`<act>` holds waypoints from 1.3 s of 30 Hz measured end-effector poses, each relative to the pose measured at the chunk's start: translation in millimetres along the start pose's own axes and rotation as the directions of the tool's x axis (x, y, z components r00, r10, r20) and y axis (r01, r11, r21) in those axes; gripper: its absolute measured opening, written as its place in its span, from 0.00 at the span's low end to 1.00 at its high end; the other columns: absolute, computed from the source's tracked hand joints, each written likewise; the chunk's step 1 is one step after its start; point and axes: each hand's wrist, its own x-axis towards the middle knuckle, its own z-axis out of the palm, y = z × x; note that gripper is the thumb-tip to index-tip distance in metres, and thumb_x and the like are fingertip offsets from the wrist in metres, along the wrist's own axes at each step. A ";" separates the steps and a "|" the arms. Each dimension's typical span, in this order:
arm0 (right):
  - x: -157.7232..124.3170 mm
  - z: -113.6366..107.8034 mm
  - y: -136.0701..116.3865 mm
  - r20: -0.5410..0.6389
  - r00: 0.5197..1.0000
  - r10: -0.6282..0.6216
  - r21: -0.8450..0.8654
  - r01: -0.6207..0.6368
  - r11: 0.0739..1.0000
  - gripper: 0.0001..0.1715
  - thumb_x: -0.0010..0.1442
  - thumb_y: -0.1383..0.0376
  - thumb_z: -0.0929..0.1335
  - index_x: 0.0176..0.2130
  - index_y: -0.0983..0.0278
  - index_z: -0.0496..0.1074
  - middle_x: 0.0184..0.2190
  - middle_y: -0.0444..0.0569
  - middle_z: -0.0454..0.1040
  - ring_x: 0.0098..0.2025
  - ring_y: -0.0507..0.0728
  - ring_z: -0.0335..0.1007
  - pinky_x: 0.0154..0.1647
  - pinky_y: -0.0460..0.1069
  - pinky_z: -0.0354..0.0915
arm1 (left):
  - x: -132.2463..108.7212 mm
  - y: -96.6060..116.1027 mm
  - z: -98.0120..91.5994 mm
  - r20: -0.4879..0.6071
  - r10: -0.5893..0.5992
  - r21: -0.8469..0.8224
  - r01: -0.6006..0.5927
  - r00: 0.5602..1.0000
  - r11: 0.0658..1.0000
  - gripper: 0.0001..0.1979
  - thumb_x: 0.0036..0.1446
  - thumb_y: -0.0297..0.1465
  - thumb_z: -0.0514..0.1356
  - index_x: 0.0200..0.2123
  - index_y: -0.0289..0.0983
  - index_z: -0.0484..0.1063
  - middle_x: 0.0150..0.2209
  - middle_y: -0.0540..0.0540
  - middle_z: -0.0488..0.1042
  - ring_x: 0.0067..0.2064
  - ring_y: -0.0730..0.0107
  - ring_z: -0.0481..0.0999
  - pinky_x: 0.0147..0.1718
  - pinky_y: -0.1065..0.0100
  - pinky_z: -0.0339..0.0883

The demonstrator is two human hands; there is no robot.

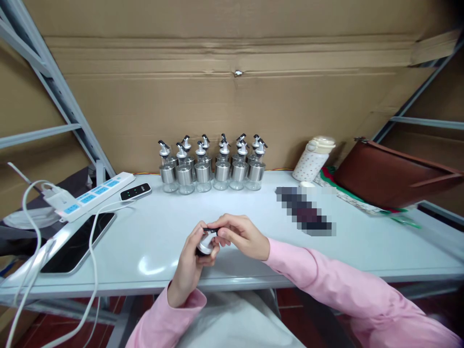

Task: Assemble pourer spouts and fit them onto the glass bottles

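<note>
Near the table's front edge, my left hand (189, 261) is closed around a silver pourer spout (206, 245) with black parts. My right hand (247, 236) pinches the black flip piece at the top of that spout. My fingers cover part of the spout, so whether anything sits beneath it is hidden. Farther back stand several glass oil bottles (184, 175) in close rows, upright, with steel bands around them. Each visible top carries a silver pourer with a black flip lid, similar to the one in my hands.
On the left are a power strip (97, 195), a phone (79, 244), a small black device (136, 192) and loose white cables (94, 251). To the right stand a dotted white flask (311, 162) and a brown leather bag (391, 174). A pixelated dark item (304, 210) lies in front.
</note>
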 end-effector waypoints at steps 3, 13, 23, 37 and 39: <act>-0.7 -0.7 -0.2 0.016 1.000 0.014 -0.004 -0.014 1.000 0.19 0.60 0.57 0.62 0.42 0.69 0.69 0.23 0.45 0.69 0.22 0.46 0.61 0.22 0.42 0.59 | -0.1 0.6 1.8 -0.028 0.027 0.060 -0.025 0.999 0.998 0.17 0.53 0.45 0.54 0.27 0.35 0.60 0.21 0.53 0.63 0.18 0.83 0.53 0.16 0.77 0.40; -0.3 -1.5 -1.9 0.034 0.999 -0.001 0.008 0.001 1.000 0.18 0.60 0.59 0.62 0.43 0.69 0.68 0.25 0.47 0.70 0.23 0.46 0.62 0.23 0.43 0.61 | 1.2 -0.4 4.8 -0.039 -0.031 0.092 0.034 0.999 0.995 0.24 0.52 0.52 0.50 0.25 0.35 0.61 0.17 0.55 0.56 0.16 0.84 0.46 0.14 0.77 0.38; 1.5 -3.9 -8.9 0.096 0.993 -0.061 -0.038 0.065 0.997 0.16 0.61 0.61 0.61 0.44 0.68 0.69 0.32 0.50 0.70 0.27 0.47 0.64 0.29 0.44 0.64 | 1.1 0.3 0.6 -0.010 -0.084 0.090 0.085 0.996 0.992 0.25 0.54 0.53 0.46 0.25 0.36 0.58 0.13 0.58 0.52 0.14 0.85 0.41 0.13 0.78 0.36; 2.7 -4.3 -12.3 -0.044 0.974 -0.223 -0.336 0.195 0.921 0.15 0.61 0.64 0.62 0.43 0.65 0.74 0.29 0.50 0.70 0.31 0.50 0.66 0.32 0.45 0.64 | 0.7 -2.3 3.1 -0.092 0.152 0.346 -0.112 0.984 0.932 0.17 0.58 0.47 0.46 0.34 0.39 0.60 0.18 0.56 0.59 0.16 0.82 0.51 0.13 0.80 0.43; 2.8 -5.4 -12.1 -0.032 0.970 -0.242 -0.366 0.214 0.906 0.14 0.61 0.65 0.62 0.43 0.66 0.74 0.29 0.50 0.71 0.31 0.50 0.67 0.32 0.45 0.64 | 0.2 -1.3 3.9 -0.097 0.170 0.370 -0.123 0.981 0.921 0.18 0.58 0.47 0.46 0.34 0.38 0.61 0.18 0.56 0.59 0.16 0.81 0.51 0.14 0.79 0.43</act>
